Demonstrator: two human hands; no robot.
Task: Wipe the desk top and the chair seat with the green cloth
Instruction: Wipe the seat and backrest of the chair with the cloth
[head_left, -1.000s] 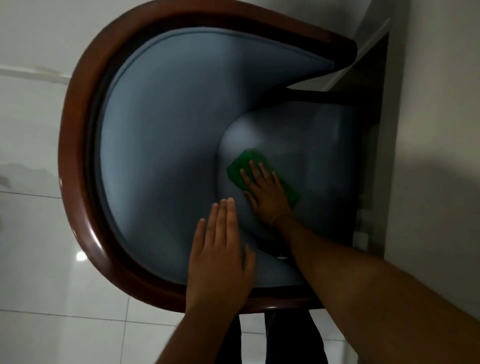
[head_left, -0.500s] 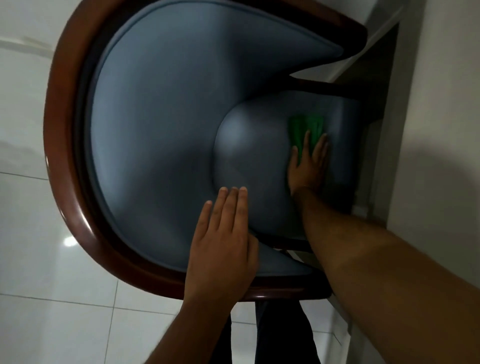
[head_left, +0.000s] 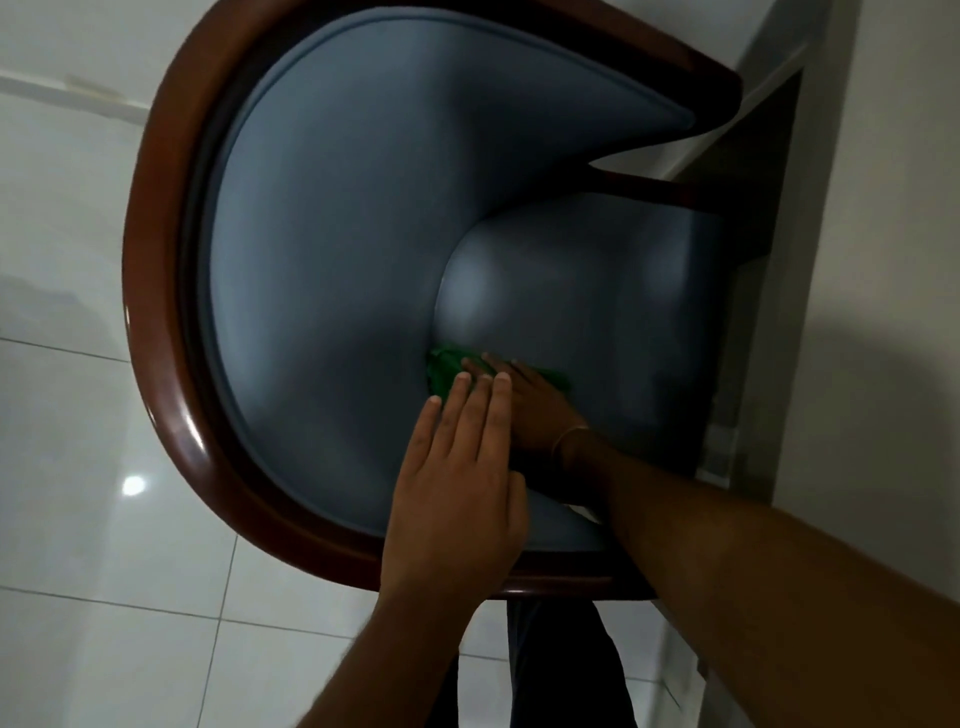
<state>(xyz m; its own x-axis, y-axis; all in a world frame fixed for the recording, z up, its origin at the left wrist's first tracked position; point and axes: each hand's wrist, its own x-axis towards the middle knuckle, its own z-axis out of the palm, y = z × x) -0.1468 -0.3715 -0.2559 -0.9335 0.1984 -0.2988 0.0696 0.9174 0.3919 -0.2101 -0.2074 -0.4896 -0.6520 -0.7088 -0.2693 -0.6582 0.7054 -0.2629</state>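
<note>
**On the chair seat, our right hand presses the cloth**

On the chair seat (head_left: 582, 301), at its near-left edge where the cushion meets the curved backrest (head_left: 332, 208), lies the green cloth (head_left: 442, 370). Our right hand (head_left: 530, 402) is flat on top of it, fingers stretched out and palm down, pressing the cloth against the blue upholstery rather than clutching it; only the cloth's left part and a sliver at its right edge show from under the hand. A thin bangle (head_left: 569, 436) sits at that wrist.

Our left hand (head_left: 457, 499) rests open, fingers straight and together, on the near part of the padded backrest, its heel over the dark wooden frame (head_left: 171, 415). It has hold of nothing. Its fingertips lie in front of our right hand and just touch the cloth's near edge as seen from above; whether they really touch it we cannot tell.

Beyond the chair's right side stands a pale desk panel (head_left: 852, 312). White floor tiles (head_left: 78, 519) spread to the left of the chair.
</note>
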